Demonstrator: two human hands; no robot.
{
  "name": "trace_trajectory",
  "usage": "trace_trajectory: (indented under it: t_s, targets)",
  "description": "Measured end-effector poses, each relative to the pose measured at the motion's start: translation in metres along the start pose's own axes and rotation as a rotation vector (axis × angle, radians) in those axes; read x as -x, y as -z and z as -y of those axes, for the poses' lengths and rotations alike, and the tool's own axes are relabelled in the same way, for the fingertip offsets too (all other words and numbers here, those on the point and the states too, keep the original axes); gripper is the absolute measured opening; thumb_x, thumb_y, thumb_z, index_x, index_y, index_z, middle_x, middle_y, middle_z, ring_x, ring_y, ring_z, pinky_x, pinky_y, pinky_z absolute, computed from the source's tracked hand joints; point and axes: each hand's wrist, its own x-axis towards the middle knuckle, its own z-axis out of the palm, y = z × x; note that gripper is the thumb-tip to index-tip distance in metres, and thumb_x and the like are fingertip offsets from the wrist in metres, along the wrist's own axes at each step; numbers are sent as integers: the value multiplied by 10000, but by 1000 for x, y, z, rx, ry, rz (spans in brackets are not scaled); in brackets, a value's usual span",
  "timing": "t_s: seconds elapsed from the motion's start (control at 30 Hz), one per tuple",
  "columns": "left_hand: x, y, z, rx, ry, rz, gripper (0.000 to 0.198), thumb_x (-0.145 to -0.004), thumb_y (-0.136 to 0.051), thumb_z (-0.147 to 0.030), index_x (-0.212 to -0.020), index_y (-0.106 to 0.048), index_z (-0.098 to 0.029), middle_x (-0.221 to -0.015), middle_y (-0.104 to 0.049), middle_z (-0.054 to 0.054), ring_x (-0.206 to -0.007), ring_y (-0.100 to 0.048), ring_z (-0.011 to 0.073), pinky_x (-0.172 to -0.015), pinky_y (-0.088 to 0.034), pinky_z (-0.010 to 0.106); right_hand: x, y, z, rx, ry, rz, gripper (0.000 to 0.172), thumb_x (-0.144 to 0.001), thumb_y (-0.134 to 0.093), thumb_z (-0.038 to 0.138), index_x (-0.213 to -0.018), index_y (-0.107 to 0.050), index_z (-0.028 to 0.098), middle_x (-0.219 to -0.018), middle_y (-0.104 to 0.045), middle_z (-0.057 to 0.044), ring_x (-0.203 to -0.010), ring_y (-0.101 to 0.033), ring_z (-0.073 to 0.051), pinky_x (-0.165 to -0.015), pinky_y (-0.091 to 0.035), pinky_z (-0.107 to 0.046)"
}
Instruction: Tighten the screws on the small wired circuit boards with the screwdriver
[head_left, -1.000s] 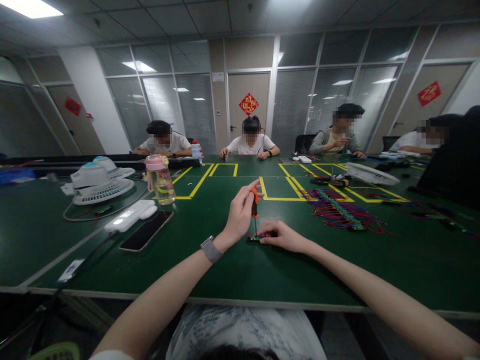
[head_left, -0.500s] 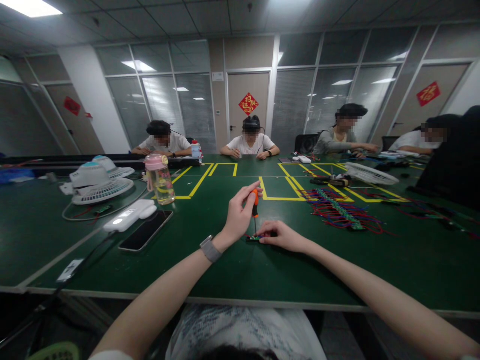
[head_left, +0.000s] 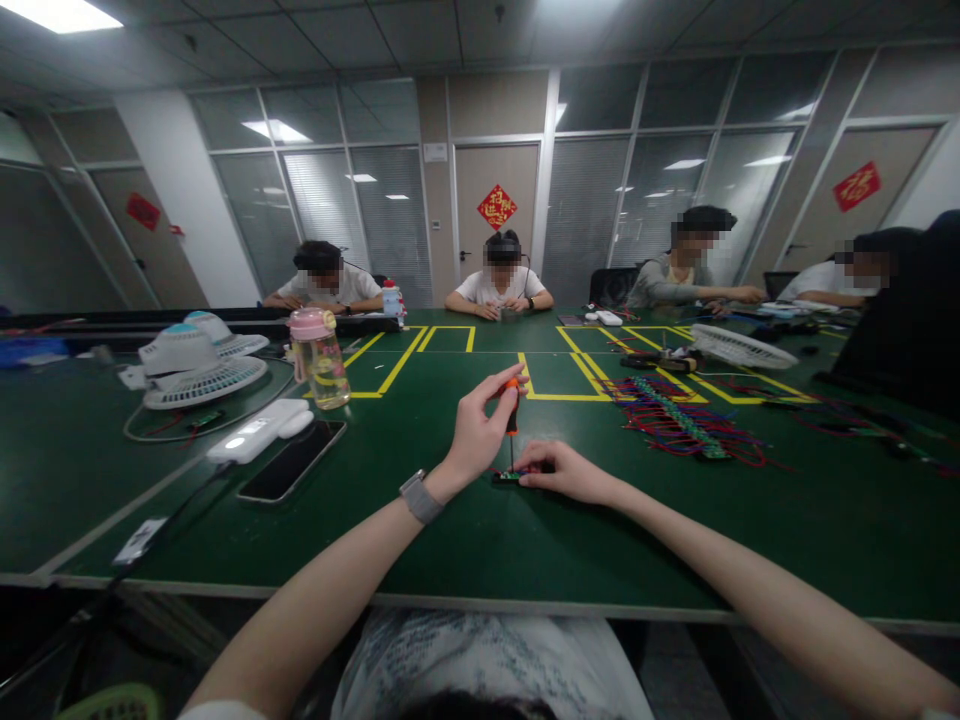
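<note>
My left hand (head_left: 476,432), with a watch at the wrist, pinches the orange-and-black handle of a small screwdriver (head_left: 511,412) held upright. Its thin shaft points down onto a small green terminal block (head_left: 507,477) with red wires that lies on the green table (head_left: 465,540). My right hand (head_left: 564,470) rests flat beside it, fingers closed on the right end of the block, pressing it to the table.
A pile of green blocks with red wires (head_left: 679,420) lies to the right. To the left are a black phone (head_left: 292,460), a white power bank (head_left: 259,430), a pink-lidded bottle (head_left: 320,357) and white desk fans (head_left: 196,365). Several people sit at the far side.
My left fingers shifted slightly on the screwdriver handle, as in turning it. The block and my right hand stayed put. A person at the far right lowered a hand to the table.
</note>
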Motion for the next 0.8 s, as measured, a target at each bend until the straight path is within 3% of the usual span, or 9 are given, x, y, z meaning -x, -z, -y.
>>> trace_trajectory:
  t_s: [0.2, 0.37, 0.47, 0.67, 0.8]
  targets:
    - [0, 2, -2, -159, -86, -92, 193, -832, -605, -280, -990, -676, -194, -907, -590, 38, -840, -560, 137, -790, -451, 261, 0, 0, -1, -7, 0, 2, 258, -810, -635, 344, -988, -721, 180, -857, -625, -50, -764, -560, -157, -744, -456, -298]
    - [0, 2, -4, -72, -50, 0, 317, -937, -397, -262, -1168, -610, -224, -1059, -603, 57, -926, -584, 140, -847, -454, 279, 0, 0, 0, -4, -6, -3, 243, -807, -638, 326, -978, -724, 176, -862, -630, -56, -775, -563, -166, -756, -459, -306]
    - [0, 1, -2, 27, -17, 25, 346, -940, -388, -261, -1241, -553, -211, -1134, -626, 73, -949, -616, 152, -866, -468, 299, 0, 0, 0, -12, -8, -1, 244, -808, -637, 328, -980, -722, 178, -876, -636, -58, -792, -568, -170, -781, -460, -316]
    - [0, 2, -3, -99, -56, -45, 260, -854, -574, -304, -1080, -656, -203, -963, -637, 55, -886, -591, 152, -812, -469, 273, 0, -1, -2, -26, -2, -1, 250, -803, -642, 329, -983, -721, 173, -891, -639, -63, -802, -575, -173, -786, -462, -319]
    - [0, 2, -4, -149, -66, -35, 257, -894, -508, -302, -1084, -660, -221, -995, -586, 55, -889, -565, 139, -813, -456, 262, 0, 0, -1, -14, -7, 1, 254, -809, -636, 340, -985, -721, 179, -866, -626, -56, -785, -567, -167, -758, -457, -305]
